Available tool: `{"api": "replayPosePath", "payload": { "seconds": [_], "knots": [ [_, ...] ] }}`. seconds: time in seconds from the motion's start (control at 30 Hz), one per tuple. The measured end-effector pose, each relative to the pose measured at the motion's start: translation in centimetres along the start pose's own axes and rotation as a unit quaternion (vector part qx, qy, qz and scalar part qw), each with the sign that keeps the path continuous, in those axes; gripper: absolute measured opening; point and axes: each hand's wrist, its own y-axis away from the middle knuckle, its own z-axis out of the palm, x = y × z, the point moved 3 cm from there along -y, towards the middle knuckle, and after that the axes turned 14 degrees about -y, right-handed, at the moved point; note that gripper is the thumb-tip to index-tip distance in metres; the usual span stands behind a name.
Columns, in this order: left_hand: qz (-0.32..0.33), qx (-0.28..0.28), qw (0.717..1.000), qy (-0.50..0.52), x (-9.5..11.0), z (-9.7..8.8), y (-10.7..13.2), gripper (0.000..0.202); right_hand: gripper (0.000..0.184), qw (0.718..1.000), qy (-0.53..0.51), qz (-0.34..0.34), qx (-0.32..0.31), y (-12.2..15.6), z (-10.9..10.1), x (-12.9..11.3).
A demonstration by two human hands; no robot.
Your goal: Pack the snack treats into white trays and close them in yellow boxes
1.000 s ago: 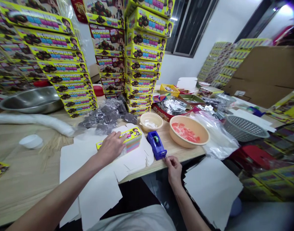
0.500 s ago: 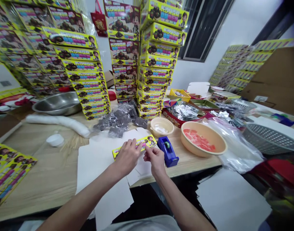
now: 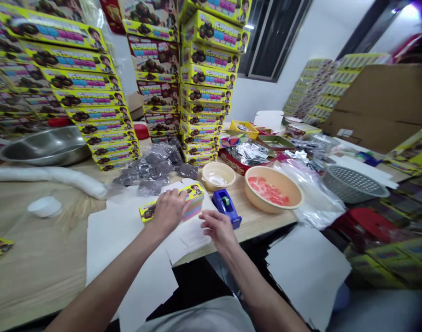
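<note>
My left hand (image 3: 169,208) rests over a small yellow printed box (image 3: 196,203), its fingers curled across the top and front. The box stands on flat white cardboard sheets (image 3: 124,230), with part of its face hidden by that hand. Just right of the box is my right hand (image 3: 218,227), palm turned inward, fingers loosely bent and apart, with nothing visible in them. Beyond it sits a blue tape dispenser (image 3: 228,210) with a green roll. A small cream bowl (image 3: 204,177) of white pieces stands behind the box.
Tall stacks of yellow boxes (image 3: 207,94) rise at the back. Dark grey packets (image 3: 159,163) lie before them. A peach basin (image 3: 297,200) of red-orange packets stands to the right, by plastic bags (image 3: 318,207) and a grey basket (image 3: 356,186). A steel bowl (image 3: 45,150) is at left.
The view has turned to the right. My right hand has drawn away from the box and its fingers have loosened. The box has tilted, showing more of its front, with my left hand still on it.
</note>
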Motion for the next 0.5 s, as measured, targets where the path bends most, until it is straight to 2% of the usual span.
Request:
{"api": "replayPosePath", "payload": {
  "seconds": [0.03,0.07,0.13,0.17,0.23,0.33,0.4,0.5],
  "knots": [
    [0.006,-0.002,1.0,-0.003,0.0,0.0,0.0,0.029,0.029,0.994,0.072,-0.082,0.024,0.5,-1.7,-1.3],
    [0.012,-0.002,1.0,-0.008,0.0,-0.1,0.1,0.031,0.027,0.973,0.151,-0.17,0.051,0.8,-3.5,-2.7],
    [0.033,0.014,0.999,-0.022,0.1,-0.4,0.5,0.034,0.021,0.904,0.294,-0.294,0.093,1.2,-6.5,-5.1],
    [0.049,0.029,0.998,-0.032,0.2,-0.4,0.7,0.037,0.019,0.876,0.351,-0.315,0.102,1.0,-7.7,-5.8],
    [0.09,0.068,0.992,-0.05,0.5,-0.2,0.9,0.048,0.015,0.846,0.431,-0.298,0.093,0.1,-9.4,-6.5],
    [0.13,0.11,0.985,-0.034,0.6,0.9,0.6,0.048,0.007,0.834,0.477,-0.264,0.084,-1.6,-10.2,-6.3],
    [0.138,0.118,0.983,0.019,0.0,1.6,0.3,0.042,0.009,0.835,0.462,-0.279,0.107,-2.3,-10.0,-6.1],
    [0.128,0.122,0.976,0.128,-2.3,2.5,0.5,0.037,0.009,0.861,0.38,-0.307,0.139,-2.2,-9.6,-6.0]
  ]
}}
